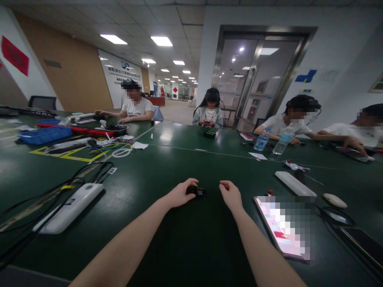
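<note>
Your left hand (pixel 180 194) has its fingers (pixel 192 183) curled over a small black device (pixel 199 192), apparently steadying it on the green table (pixel 167 163); your right hand (pixel 230 195) sits just beside it, narrowly curled, holding nothing.

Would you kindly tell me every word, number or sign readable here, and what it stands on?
"2" on the white oblong plastic case
Small white tag by the black cables: perhaps "2", too small to be sure
Blue-lettered white wall panel: too small to read
</note>
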The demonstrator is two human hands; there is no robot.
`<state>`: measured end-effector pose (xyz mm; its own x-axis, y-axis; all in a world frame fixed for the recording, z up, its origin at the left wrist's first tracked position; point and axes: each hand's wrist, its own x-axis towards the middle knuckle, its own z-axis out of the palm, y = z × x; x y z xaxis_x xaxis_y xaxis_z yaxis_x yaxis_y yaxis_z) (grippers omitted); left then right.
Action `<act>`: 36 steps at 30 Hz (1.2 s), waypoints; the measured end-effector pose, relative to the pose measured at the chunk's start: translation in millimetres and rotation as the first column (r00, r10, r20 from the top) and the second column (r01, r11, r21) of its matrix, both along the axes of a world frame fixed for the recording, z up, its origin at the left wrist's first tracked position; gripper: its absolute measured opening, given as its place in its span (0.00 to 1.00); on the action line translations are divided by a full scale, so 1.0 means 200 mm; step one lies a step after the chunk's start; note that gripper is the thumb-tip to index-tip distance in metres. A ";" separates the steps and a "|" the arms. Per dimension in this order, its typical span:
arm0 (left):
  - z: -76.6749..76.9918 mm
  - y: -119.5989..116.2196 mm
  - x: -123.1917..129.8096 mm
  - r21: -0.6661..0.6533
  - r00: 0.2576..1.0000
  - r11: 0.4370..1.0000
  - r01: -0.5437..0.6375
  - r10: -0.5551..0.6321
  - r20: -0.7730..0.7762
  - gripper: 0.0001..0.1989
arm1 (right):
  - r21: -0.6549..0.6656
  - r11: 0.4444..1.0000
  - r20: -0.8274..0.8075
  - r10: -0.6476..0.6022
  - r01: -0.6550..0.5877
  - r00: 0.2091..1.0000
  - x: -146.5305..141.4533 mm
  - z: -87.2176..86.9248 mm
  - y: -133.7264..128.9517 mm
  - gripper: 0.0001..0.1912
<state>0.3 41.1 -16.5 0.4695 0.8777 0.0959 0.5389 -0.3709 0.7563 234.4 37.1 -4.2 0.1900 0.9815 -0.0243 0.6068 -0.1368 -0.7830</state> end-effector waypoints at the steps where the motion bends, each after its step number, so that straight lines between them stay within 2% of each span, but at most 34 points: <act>1: 0.00 -0.01 0.00 -0.010 1.000 1.000 0.003 -0.003 0.009 0.27 | 0.015 1.000 -0.014 0.024 -0.024 1.000 0.00 -0.01 0.00 0.16; 5: 0.02 -0.02 -0.01 -0.027 1.000 1.000 -0.003 0.003 0.024 0.27 | 0.094 0.980 -0.045 0.182 -0.177 0.982 -0.02 -0.02 0.00 0.13; 8: 0.02 -0.02 -0.01 -0.017 0.998 1.000 0.013 -0.012 0.056 0.27 | 0.149 0.920 0.001 0.366 -0.362 0.931 -0.07 0.00 -0.04 0.12; 12: -0.01 -0.01 -0.01 0.000 0.991 0.999 0.055 -0.054 0.120 0.27 | 0.151 0.840 0.093 0.513 -0.521 0.854 -0.12 0.05 -0.11 0.12; 15: -0.02 -0.01 -0.01 -0.010 0.988 0.998 0.067 -0.065 0.138 0.27 | 0.118 0.821 0.149 0.541 -0.559 0.827 -0.15 0.07 -0.14 0.15; 20: 0.00 -0.01 -0.02 -0.029 0.986 0.996 0.083 -0.078 0.146 0.28 | 0.095 0.811 0.236 0.545 -0.577 0.805 -0.18 0.07 -0.14 0.13; 23: 0.00 -0.01 -0.01 -0.039 0.987 0.996 0.084 -0.077 0.142 0.28 | 0.118 0.813 0.217 0.540 -0.571 0.813 -0.19 0.06 -0.13 0.10; 25: 0.01 -0.01 -0.01 -0.046 0.988 0.995 0.086 -0.080 0.135 0.28 | 0.168 0.844 0.113 0.497 -0.510 0.860 -0.19 0.05 -0.12 0.08; 26: 0.01 -0.01 -0.01 -0.047 0.988 0.995 0.087 -0.080 0.133 0.28 | 0.204 0.874 0.021 0.447 -0.441 0.894 -0.18 0.05 -0.10 0.09; 28: 0.01 -0.01 -0.02 -0.047 0.988 0.995 0.088 -0.081 0.133 0.28 | 0.262 0.941 -0.229 0.274 -0.212 0.934 -0.16 0.03 -0.07 0.12; 30: 0.00 0.00 -0.02 -0.048 0.987 0.995 0.086 -0.078 0.138 0.29 | 0.260 0.964 -0.496 0.081 0.059 0.864 -0.13 0.00 -0.03 0.17; 32: 0.00 0.00 -0.02 -0.054 0.988 0.995 0.089 -0.081 0.133 0.28 | 0.145 0.958 -0.669 -0.090 0.248 0.738 -0.09 -0.03 0.00 0.19; 34: 0.00 0.00 -0.02 -0.064 0.990 0.994 0.086 -0.078 0.120 0.28 | 0.035 0.944 -0.757 -0.190 0.329 0.625 -0.05 -0.05 0.02 0.19; 36: 0.01 0.00 -0.02 -0.070 0.991 0.994 0.083 -0.075 0.110 0.27 | -0.017 0.942 -0.790 -0.217 0.335 0.573 -0.03 -0.07 0.03 0.18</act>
<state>-4.2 40.1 -14.9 0.5281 0.8448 0.0855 0.4245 -0.3499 0.8351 229.0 43.7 -17.9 0.4191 0.8897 -0.1813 -0.2838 -0.0613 -0.9569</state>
